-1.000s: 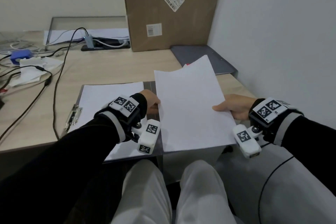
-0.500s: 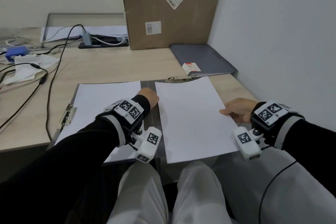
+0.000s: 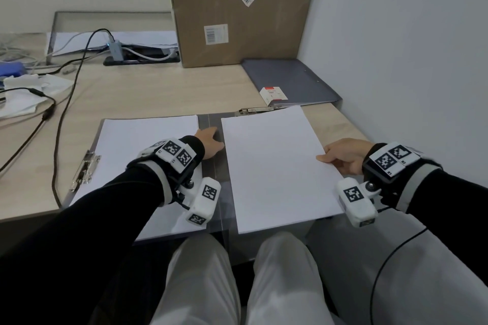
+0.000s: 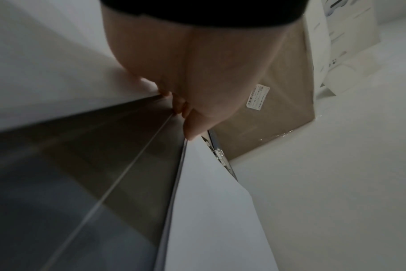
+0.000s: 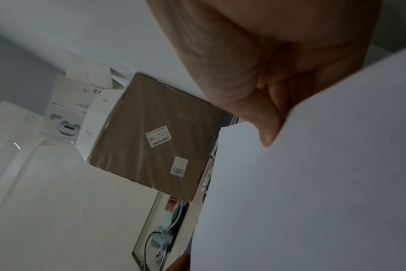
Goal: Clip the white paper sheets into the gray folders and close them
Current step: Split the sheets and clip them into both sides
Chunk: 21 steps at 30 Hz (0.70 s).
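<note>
Head view shows the white paper sheet (image 3: 277, 166) now laid flat on the open gray folder's (image 3: 210, 124) right half — no longer lifted — top edge at the metal clip (image 3: 250, 111), right hand (image 3: 343, 154) pinching its edge, left hand (image 3: 211, 142) resting relaxed beside it — ready for clipping.

Two gray folders (image 3: 208, 124) (image 3: 290, 79), two paper stacks (image 3: 148, 140) (image 3: 277, 166), one cardboard box (image 3: 237, 8).

Pale wooden desk (image 3: 163, 92) stands against plain white walls (image 3: 409, 34).
</note>
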### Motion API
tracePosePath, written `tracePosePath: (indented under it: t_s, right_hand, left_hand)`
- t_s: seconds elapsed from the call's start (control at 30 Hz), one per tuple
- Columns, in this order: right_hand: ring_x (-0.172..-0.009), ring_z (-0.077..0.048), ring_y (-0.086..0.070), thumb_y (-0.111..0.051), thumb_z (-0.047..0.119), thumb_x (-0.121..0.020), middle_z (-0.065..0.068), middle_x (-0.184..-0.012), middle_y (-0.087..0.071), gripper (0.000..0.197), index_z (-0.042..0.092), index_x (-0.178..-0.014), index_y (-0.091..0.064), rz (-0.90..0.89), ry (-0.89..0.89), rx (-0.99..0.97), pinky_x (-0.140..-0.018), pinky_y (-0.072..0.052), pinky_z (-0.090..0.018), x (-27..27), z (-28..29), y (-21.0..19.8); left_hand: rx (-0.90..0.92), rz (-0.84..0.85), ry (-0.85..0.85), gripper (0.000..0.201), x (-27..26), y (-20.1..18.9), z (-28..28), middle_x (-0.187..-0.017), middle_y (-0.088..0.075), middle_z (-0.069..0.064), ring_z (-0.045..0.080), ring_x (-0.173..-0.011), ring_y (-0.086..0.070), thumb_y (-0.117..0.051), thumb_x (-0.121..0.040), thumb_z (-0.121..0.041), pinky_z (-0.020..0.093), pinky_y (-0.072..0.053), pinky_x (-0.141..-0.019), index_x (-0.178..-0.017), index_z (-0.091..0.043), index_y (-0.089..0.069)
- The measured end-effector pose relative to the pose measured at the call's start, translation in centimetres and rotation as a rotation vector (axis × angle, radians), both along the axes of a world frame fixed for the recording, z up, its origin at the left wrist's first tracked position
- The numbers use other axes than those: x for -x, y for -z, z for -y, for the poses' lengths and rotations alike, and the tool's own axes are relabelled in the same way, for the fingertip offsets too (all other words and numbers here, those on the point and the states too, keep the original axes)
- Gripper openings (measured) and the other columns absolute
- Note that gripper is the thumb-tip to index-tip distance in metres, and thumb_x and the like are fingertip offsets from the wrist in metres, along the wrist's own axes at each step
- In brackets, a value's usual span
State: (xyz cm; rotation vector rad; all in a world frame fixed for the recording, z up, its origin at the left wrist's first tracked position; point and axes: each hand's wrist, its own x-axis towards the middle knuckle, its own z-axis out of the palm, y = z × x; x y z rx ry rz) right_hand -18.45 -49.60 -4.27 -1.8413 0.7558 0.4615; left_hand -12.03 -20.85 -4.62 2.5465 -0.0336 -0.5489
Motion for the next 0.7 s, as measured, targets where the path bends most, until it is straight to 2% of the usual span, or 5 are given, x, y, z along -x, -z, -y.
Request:
tracePosePath:
  t_s: [0.07,0.23,0.43,0.57,0.7]
  right_hand:
    - [-0.067,-0.017,-0.059,-0.053,0.000,-0.093,-0.007,-0.079,-0.062,0.018,0.006,-0.076,-0.055,-0.003,-0.001,-0.009,-0.040,-0.051,-0.017,-0.3,-0.2,0.0]
    - [-0.070,-0.017,-0.060,-0.055,0.001,-0.092,-0.006,-0.081,-0.063,0.016,0.007,-0.077,-0.055,0.000,0.010,-0.006,-0.053,-0.052,-0.025,-1.1,-0.5,0.2]
    - [-0.066,-0.015,-0.058,-0.056,0.001,-0.091,-0.005,-0.076,-0.061,0.018,0.008,-0.074,-0.054,0.025,-0.027,0.048,-0.052,-0.050,-0.022,-1.9,-1.4,-0.1]
    - [-0.067,-0.017,-0.058,-0.057,0.000,-0.090,-0.006,-0.077,-0.061,0.016,0.007,-0.076,-0.055,0.037,-0.048,0.073,-0.058,-0.049,-0.026,-1.8,-1.4,0.1]
    - [-0.068,-0.019,-0.058,-0.058,-0.001,-0.088,-0.009,-0.080,-0.062,0.011,0.005,-0.079,-0.057,0.055,-0.068,0.109,-0.063,-0.050,-0.028,-1.8,-1.3,0.5]
  left_hand:
    - [-0.015,0.007,0.019,0.062,-0.1,0.1,-0.2,-0.155,-0.026,0.014,0.030,-0.140,-0.033,-0.045,-0.096,-0.029,0.035,-0.028,-0.113,-0.150,-0.013,-0.019]
    - [-0.013,0.012,0.050,0.061,-0.3,0.4,-0.3,-0.154,-0.026,0.016,0.031,-0.140,-0.032,-0.045,-0.096,-0.031,0.035,-0.028,-0.113,-0.149,-0.012,-0.022]
    - [-0.003,0.025,0.109,0.057,-0.5,0.2,-0.5,-0.157,-0.022,0.010,0.028,-0.146,-0.019,-0.041,-0.098,-0.030,0.037,-0.021,-0.119,-0.149,-0.014,-0.022]
    - [-0.019,0.050,0.127,0.048,-0.4,0.3,-0.4,-0.148,-0.036,0.013,0.029,-0.139,-0.030,-0.043,-0.097,-0.029,0.036,-0.028,-0.112,-0.140,-0.006,-0.038]
    - [-0.024,0.043,0.120,0.045,-0.4,1.0,-0.3,-0.139,-0.045,0.016,0.029,-0.131,-0.037,-0.046,-0.095,-0.031,0.038,-0.034,-0.107,-0.129,-0.001,-0.046]
